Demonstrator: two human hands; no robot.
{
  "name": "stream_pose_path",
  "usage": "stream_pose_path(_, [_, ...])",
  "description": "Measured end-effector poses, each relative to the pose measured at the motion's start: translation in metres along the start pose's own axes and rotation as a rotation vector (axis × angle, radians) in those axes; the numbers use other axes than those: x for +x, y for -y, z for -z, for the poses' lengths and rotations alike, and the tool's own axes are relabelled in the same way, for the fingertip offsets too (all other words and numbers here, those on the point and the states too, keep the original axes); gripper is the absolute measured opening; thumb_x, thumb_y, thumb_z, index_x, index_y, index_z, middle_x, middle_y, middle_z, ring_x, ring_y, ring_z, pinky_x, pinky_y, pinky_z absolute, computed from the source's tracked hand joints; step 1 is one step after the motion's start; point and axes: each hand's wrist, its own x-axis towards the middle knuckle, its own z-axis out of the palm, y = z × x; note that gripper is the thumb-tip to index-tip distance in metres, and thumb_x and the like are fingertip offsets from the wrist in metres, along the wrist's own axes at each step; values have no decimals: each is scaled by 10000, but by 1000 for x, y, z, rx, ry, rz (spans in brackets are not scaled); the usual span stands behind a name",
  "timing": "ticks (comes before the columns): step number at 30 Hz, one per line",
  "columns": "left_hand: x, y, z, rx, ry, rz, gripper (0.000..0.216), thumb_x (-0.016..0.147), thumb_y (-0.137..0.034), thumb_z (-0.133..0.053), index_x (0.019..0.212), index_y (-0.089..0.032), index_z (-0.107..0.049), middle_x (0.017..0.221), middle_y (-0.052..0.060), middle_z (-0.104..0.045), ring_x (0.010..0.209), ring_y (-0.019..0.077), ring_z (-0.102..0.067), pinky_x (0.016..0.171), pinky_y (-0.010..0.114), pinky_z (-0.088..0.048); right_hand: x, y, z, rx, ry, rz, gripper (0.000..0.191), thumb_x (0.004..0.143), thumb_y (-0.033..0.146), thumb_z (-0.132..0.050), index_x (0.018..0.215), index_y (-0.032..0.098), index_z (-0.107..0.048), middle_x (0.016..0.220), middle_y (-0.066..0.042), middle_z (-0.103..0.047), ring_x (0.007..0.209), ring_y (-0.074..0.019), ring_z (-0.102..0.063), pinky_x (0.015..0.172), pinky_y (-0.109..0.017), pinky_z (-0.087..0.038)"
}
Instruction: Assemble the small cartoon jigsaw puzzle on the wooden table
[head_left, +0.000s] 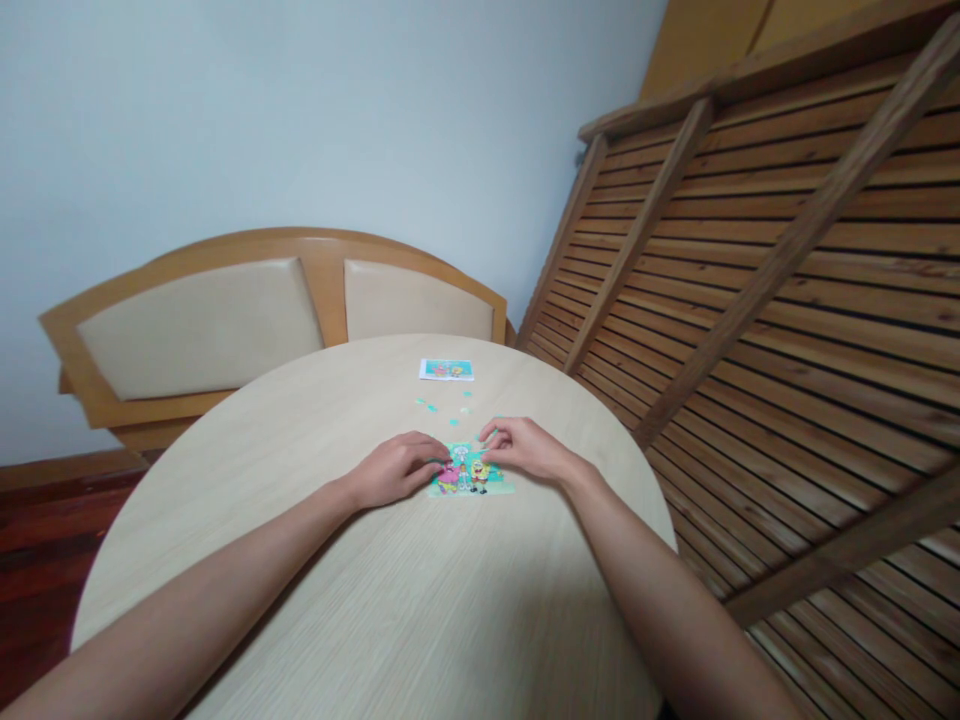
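Note:
A cartoon jigsaw puzzle [463,482], mostly put together, lies flat on the round table. Its picture has a teal background, a pink figure at the left and a yellow square figure at the right. My left hand [396,468] rests against the puzzle's left edge, fingers stretched out and thumb on the surface. Over the upper right part is my right hand [529,450], its fingers curved, with a gap between thumb and forefinger. No piece can be made out in that gap. Several small loose puzzle pieces [454,422] lie just beyond the puzzle.
A small picture card [447,370] with a similar cartoon lies towards the far side of the round wooden table [315,580]. Behind stands a bench backrest [202,320] with cream panels against the wall. Slatted wooden boards [750,300] lean close along the right side.

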Motion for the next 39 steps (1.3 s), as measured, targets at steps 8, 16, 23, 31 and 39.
stream_pose_path(8, [9, -32, -2, -409, -82, 348, 280, 917, -373, -573, 996, -149, -722, 837, 39, -730, 683, 143, -607, 651, 234, -464, 4, 32, -33, -14, 70, 124, 416, 762, 418, -779, 1035, 207, -545, 776, -5, -749, 676, -158, -680, 625, -241, -463])
stream_pose_path(16, [1, -18, 4, -376, 99, 367, 318, 886, -389, -544, 948, -132, -720, 744, 18, -650, 634, 123, -514, 598, 218, -387, 10, 30, -50, 1, -14, 175, 401, 796, 476, -747, 996, 216, -516, 798, -4, -750, 728, -163, -671, 667, -253, -453])
stream_pose_path(23, [-4, -7, 12, -179, 147, 501, 216, 802, -309, -535, 790, -143, -672, 680, 0, -608, 620, 129, -509, 589, 223, -372, 13, 28, -53, -207, -24, 314, 277, 837, 395, -721, 999, 185, -641, 963, -58, -716, 904, -187, -648, 810, -297, -475])
stream_pose_path(31, [-7, -2, 10, -46, 191, 592, 179, 782, -260, -525, 766, -173, -680, 701, 1, -653, 629, 136, -555, 597, 228, -375, 14, 22, -49, -389, 95, 459, 307, 821, 372, -752, 1070, 199, -705, 1035, -66, -709, 998, -211, -614, 938, -349, -442])
stream_pose_path(39, [-3, -25, 17, 218, 234, 567, 232, 866, -315, -499, 748, -208, -667, 704, 29, -671, 630, 166, -587, 551, 255, -319, 12, 22, -50, -434, 106, 455, 330, 834, 374, -734, 1138, 246, -726, 1103, -68, -686, 1060, -218, -597, 967, -354, -444])
